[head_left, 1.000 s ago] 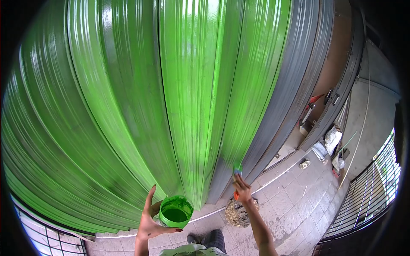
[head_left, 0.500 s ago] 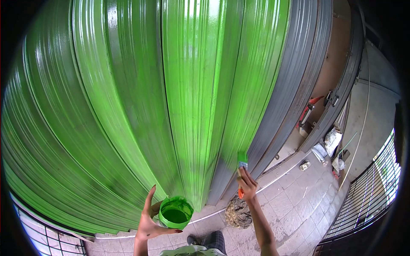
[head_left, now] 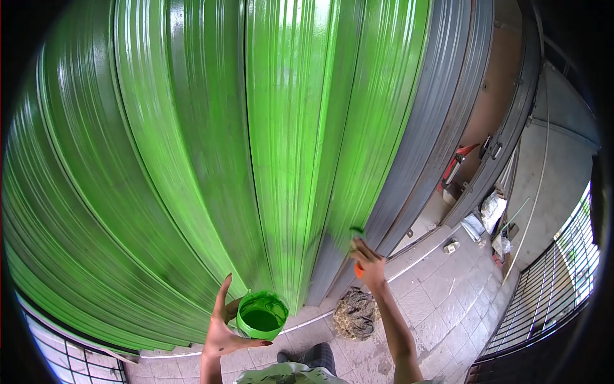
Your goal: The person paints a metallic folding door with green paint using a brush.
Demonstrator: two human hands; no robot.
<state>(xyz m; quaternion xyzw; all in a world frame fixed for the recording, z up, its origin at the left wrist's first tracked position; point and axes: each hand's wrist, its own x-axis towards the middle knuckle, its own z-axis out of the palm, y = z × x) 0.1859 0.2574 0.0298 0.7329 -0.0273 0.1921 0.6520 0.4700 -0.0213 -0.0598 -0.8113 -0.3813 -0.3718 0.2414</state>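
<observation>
A tall metal wall [head_left: 281, 128] is standing in long folds with thin ridges, and its green coat is shining. Grey metal strips [head_left: 435, 96] are showing along its right side. The left hand [head_left: 222, 336] is curving wide around a round paint pot [head_left: 261, 333], holding it near the foot of the wall. Dark green paint [head_left: 259, 320] is lying inside. The right hand [head_left: 369, 259] is closing its fingers around a brush [head_left: 357, 234], and the orange handle [head_left: 359, 270] is poking out below. The bristles are meeting the wall where green and grey are joining. A shaggy bundle [head_left: 355, 313] is lying on the square floor tiles [head_left: 435, 288].

The pot is hiding some left fingers, the bristles are looking blurry, and the bottom edge is cutting off both arms.

Compared with half a second ago, the right hand is sitting higher and the brush is looking shorter. The left hand and pot are staying nearly the same.
</observation>
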